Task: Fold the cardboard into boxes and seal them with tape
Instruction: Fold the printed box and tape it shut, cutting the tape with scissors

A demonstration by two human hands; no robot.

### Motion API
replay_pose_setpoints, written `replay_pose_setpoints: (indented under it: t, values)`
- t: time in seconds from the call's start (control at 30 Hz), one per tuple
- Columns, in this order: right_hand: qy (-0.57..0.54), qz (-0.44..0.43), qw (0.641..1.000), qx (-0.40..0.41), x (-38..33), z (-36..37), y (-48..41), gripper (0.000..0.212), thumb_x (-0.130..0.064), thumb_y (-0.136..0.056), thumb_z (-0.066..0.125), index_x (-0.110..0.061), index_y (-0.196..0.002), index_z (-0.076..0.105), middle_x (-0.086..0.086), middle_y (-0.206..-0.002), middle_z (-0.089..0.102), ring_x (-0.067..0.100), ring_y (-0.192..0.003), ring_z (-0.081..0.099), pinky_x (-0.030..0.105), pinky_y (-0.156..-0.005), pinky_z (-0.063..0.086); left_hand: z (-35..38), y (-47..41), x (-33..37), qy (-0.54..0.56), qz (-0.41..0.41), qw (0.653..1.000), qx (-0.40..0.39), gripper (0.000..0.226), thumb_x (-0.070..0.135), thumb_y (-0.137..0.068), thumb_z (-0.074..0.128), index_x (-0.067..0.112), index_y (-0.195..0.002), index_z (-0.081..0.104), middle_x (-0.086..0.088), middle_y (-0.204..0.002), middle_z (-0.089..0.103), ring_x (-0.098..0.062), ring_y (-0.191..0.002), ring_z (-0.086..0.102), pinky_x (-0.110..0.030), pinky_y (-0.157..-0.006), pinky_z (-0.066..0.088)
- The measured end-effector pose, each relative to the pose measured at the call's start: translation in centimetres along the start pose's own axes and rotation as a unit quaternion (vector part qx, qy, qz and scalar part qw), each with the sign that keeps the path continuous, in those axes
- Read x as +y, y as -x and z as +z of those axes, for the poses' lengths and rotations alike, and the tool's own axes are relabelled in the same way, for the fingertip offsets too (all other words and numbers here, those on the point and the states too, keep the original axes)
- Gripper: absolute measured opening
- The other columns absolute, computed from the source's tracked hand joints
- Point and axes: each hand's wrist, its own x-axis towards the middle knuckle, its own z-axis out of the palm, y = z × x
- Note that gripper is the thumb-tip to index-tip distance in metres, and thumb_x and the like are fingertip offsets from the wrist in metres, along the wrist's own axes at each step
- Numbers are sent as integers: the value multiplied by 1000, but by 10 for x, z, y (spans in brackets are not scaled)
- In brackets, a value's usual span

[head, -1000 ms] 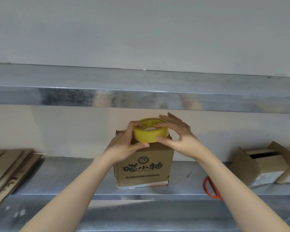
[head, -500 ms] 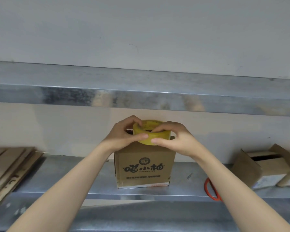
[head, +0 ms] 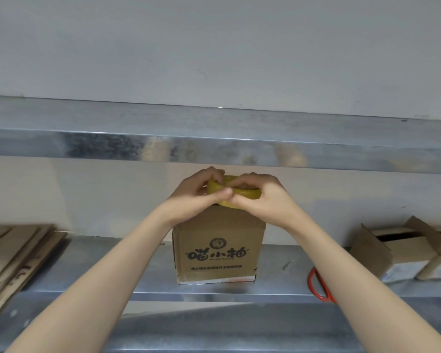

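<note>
- Risk, judged: both hands seem to be picking for the free end of the tape roll (head: pixel 250 194); if that end lies flat on the band, a nail could tear off a thin sliver rather than the full width; the seal would then run narrow or crooked
- Risk, judged: the roll sits at the top of the box (head: pixel 219 245); cannot tell whether it rests on it; downward pressure could push the top flaps inward, or rock the upright box toward the shelf (head: pixel 87 271) front at 6 o'clock
- Pose: forearms come in from 7 and 5 o'clock and meet above the box
- Left hand (head: pixel 196 192): fingers curled over the roll's rim at its 10 o'clock side, thumb pressed on the near band
- Right hand (head: pixel 260 197): fingers hooked into the core, thumb tip meeting the left thumb; both grip the roll
- Box: upright, mid-shelf, printed face toward the camera; top flaps hidden by the hands
- Around it: flat cardboard (head: pixel 18 256) at 9 o'clock; open boxes (head: pixel 392 250) at 3 o'clock; red handle (head: pixel 318 286) at 4 o'clock, beside the right forearm
</note>
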Motion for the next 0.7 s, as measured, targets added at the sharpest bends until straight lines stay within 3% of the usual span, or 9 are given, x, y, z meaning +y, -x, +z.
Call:
replay_pose_setpoints:
  t: [0.1,0.23,0.33,0.4,0.57,0.7]
  values:
    - [-7,-22,999,-22,-4,-13,6,15,-53,-77,69,-39,-80,69,-13,-78,68,5,-80,61,20,-69,45,-4,1,7,-1,7,1000,8,53,76,-59,68,33,-87,57,13,-131,57,-8,-118,57,-37,-96,51]
    - [-49,-27,997,-50,-7,-23,17,20,-32,-81,68,-25,-99,73,-12,-93,72,2,-91,62,20,-80,47,-6,4,15,36,13,999,2,47,61,-62,69,22,-82,53,5,-127,62,-16,-114,60,-30,-86,53]
    - [-76,-34,995,-56,-13,-26,25,22,-23,-79,65,-22,-100,72,-8,-97,72,-1,-92,61,16,-82,45,-6,12,18,87,28,996,-13,64,74,-55,73,19,-82,50,-4,-124,65,-17,-102,64,-22,-73,50]
    - [-94,-39,993,-52,-18,-26,29,21,-20,-79,64,-22,-98,73,-6,-96,72,0,-91,61,17,-83,46,-2,16,18,117,28,993,-18,63,79,-52,73,25,-78,53,-6,-122,66,-14,-95,64,-18,-70,47]
    - [-119,-28,992,11,-25,-14,32,13,-24,-81,64,-23,-91,73,-9,-85,72,4,-81,63,21,-74,48,8,20,25,147,19,989,20,39,55,-71,66,20,-88,63,8,-110,66,-11,-102,64,-28,-83,49]
    - [-136,6,990,32,-26,-6,35,8,-17,-89,69,-12,-89,76,0,-82,72,7,-77,61,28,-71,47,17,25,31,69,15,997,-12,43,61,-72,63,20,-84,60,17,-75,60,-4,-75,57,-20,-73,43]
